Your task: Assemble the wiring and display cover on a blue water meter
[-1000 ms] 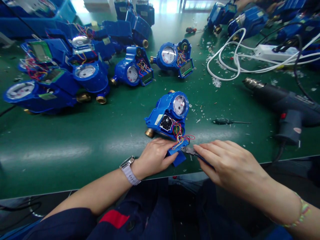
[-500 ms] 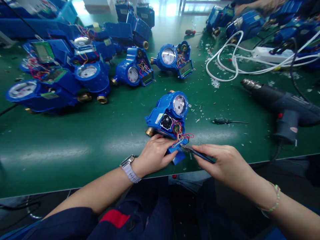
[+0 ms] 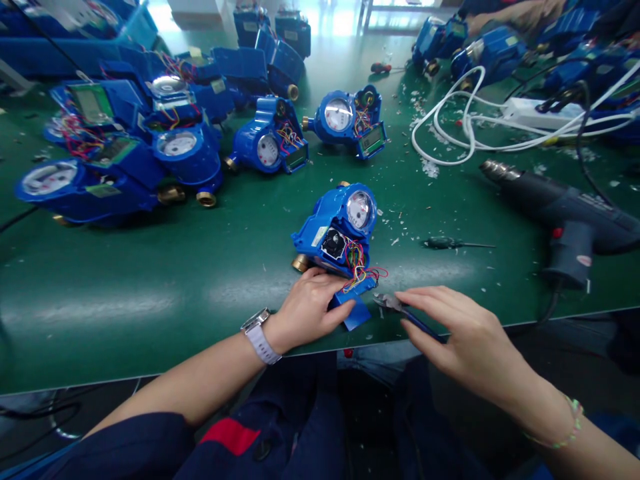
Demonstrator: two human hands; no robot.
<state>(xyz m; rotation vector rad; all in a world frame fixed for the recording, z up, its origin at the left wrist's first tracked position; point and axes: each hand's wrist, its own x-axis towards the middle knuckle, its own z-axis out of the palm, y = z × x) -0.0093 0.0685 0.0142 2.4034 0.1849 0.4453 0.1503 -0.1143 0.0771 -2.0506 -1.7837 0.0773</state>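
A blue water meter (image 3: 325,212) with a round dial and an opened wiring compartment lies in front of me. Coloured wires (image 3: 361,267) run from it to a small blue cover (image 3: 356,312) near the table edge. My left hand (image 3: 313,303) is closed on that cover, its thumb across the near side and its fingertips under the meter. My right hand (image 3: 457,327) is loosely closed around diagonal cutters (image 3: 390,303). Their jaws point left, a short gap to the right of the cover and apart from the wires.
A heat gun (image 3: 565,213) lies at the right, behind a dark screwdriver (image 3: 453,243). White cable (image 3: 470,123) loops near a power strip (image 3: 543,112). Several more meters (image 3: 183,153) crowd the left and back. Another person's hand (image 3: 543,12) is at the far right.
My right hand has drawn the cutters right and toward me, away from the wires and cover, and its fingers have loosened. My left hand stays on the cover.
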